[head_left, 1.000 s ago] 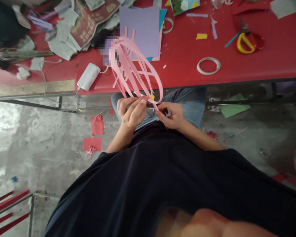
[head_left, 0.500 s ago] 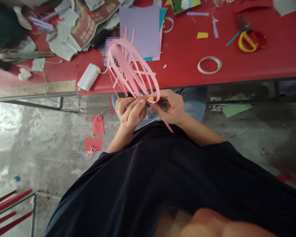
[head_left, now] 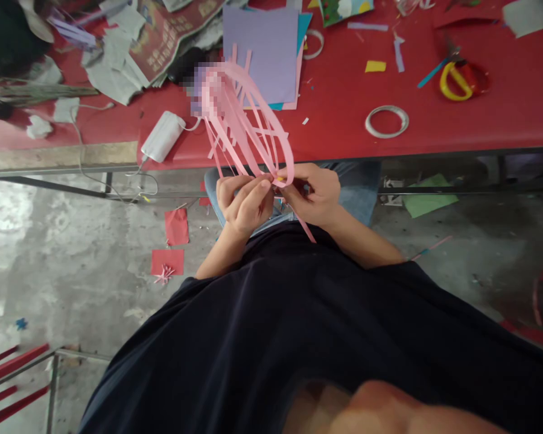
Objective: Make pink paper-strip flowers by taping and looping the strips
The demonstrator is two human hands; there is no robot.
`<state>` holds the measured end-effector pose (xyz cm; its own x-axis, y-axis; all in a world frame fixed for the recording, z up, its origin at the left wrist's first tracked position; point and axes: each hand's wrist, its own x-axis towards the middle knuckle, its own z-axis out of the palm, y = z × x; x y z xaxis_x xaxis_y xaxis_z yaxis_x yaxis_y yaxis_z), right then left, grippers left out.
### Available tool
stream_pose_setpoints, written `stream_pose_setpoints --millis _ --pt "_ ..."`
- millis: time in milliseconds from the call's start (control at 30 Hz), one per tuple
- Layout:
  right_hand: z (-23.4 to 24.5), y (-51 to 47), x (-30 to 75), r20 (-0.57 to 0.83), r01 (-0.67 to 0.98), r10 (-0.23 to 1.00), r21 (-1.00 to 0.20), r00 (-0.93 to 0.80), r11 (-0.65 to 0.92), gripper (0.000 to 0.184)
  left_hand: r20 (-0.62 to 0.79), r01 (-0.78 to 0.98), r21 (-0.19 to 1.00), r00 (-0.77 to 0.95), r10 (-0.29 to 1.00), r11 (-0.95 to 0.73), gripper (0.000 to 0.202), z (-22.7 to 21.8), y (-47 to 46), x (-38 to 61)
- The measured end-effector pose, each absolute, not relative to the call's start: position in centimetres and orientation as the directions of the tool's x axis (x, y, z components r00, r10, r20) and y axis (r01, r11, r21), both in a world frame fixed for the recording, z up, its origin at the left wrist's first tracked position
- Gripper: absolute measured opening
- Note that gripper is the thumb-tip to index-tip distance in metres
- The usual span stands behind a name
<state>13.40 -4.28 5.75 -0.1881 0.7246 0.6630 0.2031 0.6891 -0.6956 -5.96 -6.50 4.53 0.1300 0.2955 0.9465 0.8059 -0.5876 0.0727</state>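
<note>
Between my hands, just off the table's front edge, is the gathered end of a bundle of looped pink paper strips (head_left: 241, 135). The loops arch up over the table, and their far end is blurred out. My left hand (head_left: 245, 202) pinches the gathered end from the left with thumb and fingertips. From the right, my right hand (head_left: 314, 191) pinches the same end, its fingers curled. A small yellow piece (head_left: 279, 178) shows at the pinch, partly covered by fingers and strips. One pink strip (head_left: 304, 226) hangs down below my right hand.
On the red table (head_left: 335, 132) lie purple paper sheets (head_left: 265, 51), a tape roll (head_left: 387, 122), yellow-and-red-handled scissors (head_left: 457, 80), a white power bank (head_left: 163, 137) with a cable, and crumpled newspaper (head_left: 113, 72). Red paper pieces (head_left: 176, 226) and green paper (head_left: 431, 196) are on the floor.
Both hands stay pinched at the gathered end with only slight finger shifts. Less of the yellow piece shows now. The view has shifted slightly.
</note>
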Motion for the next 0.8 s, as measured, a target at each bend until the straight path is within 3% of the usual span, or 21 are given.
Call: stream_pose_setpoints --millis 233,367,500,567,800 --pt "6.1 -3.2 13.9 0.709 0.097 0.656 -0.657 -0.258 0.748 0.018 0.946 0.791 0.110 0.103 0.308 -0.601 0.055 3.8 -6.4 -6.2" --pt "6.0 -2.9 14.0 0.702 0.123 0.654 -0.650 -0.280 0.750 0.020 0.912 0.806 0.165 0.095 0.399 -0.568 0.044 3.0 -6.5 -6.5" --pt "6.1 -2.9 14.0 0.727 0.104 0.636 -0.633 -0.259 0.767 0.017 0.946 0.818 0.104 0.094 0.309 -0.566 0.057 3.8 -6.4 -5.7" --pt "6.3 -3.0 14.0 0.720 0.139 0.641 -0.629 -0.266 0.765 0.020 0.956 0.815 0.109 0.070 0.283 -0.569 0.054 4.3 -6.4 -5.2" --pt "5.9 -3.8 14.1 0.721 0.206 0.649 -0.615 -0.244 0.761 0.031 0.938 0.789 0.211 0.002 0.347 -0.576 0.042 4.6 -7.1 -4.0"
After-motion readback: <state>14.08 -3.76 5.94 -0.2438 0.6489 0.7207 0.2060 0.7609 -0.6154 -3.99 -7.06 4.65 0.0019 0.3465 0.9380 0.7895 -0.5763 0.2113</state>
